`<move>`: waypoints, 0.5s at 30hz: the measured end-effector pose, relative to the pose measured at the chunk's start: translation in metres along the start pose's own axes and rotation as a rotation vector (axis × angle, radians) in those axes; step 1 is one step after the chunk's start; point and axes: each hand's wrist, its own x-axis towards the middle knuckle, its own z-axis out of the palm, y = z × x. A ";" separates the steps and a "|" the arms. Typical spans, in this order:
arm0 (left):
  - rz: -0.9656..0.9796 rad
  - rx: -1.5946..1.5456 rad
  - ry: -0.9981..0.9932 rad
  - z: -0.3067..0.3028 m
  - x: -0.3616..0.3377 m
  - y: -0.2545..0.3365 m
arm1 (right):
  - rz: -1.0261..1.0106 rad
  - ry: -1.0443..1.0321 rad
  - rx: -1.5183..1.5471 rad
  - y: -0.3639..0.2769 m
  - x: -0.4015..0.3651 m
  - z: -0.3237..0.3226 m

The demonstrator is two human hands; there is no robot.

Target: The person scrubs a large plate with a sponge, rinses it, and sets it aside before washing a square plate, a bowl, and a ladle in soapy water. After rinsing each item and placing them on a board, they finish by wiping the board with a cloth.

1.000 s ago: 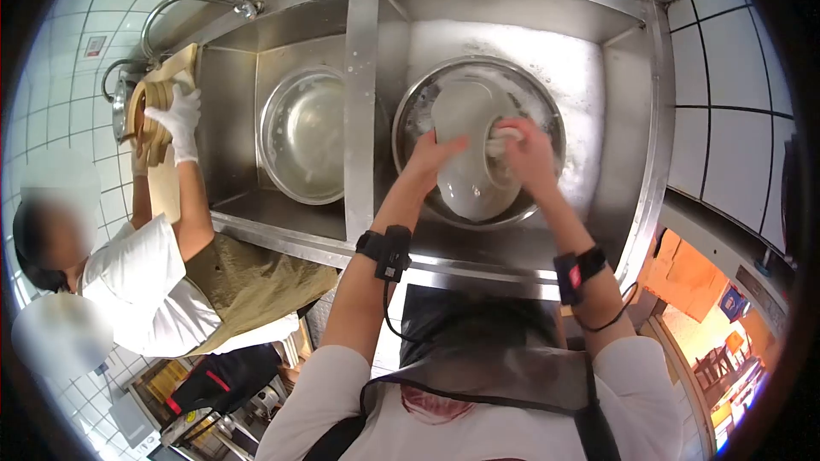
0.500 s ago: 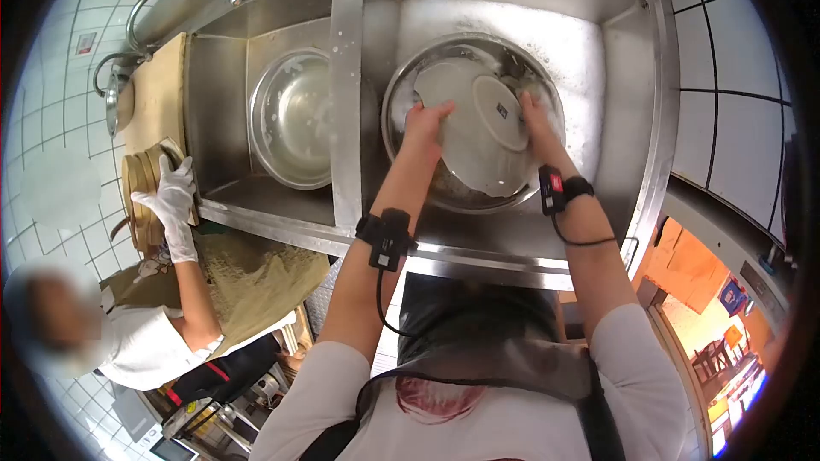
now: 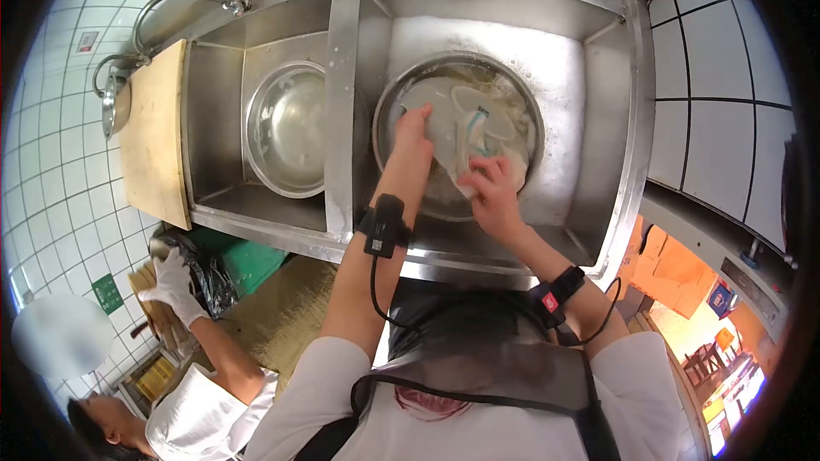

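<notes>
A metal basin of cloudy water stands in the right-hand sink. My left hand grips the left edge of a large pale plate, thumb on top and the other fingers hidden. Against the plate's lower right side, my right hand is closed on a wet whitish cloth with a blue stripe. A smaller pale dish shows partly behind the cloth. Suds surround the dishes inside the basin.
A second metal basin stands in the left sink, beyond the metal divider. A wooden board lies farther left. At lower left, a co-worker's gloved hand holds stacked tan pieces.
My right hand has moved from the plate's right side down and left, and the striped cloth now shows in it. The co-worker has carried the tan stack down from beside the board.
</notes>
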 end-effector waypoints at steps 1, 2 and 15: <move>-0.028 0.009 0.042 0.003 -0.002 0.002 | -0.001 0.000 0.000 0.005 -0.004 -0.002; -0.053 0.018 0.083 0.006 -0.003 0.005 | -0.081 -0.042 -0.023 0.015 -0.008 -0.003; -0.046 0.256 -0.005 -0.017 0.000 0.006 | 0.113 -0.131 -0.761 0.055 0.042 -0.040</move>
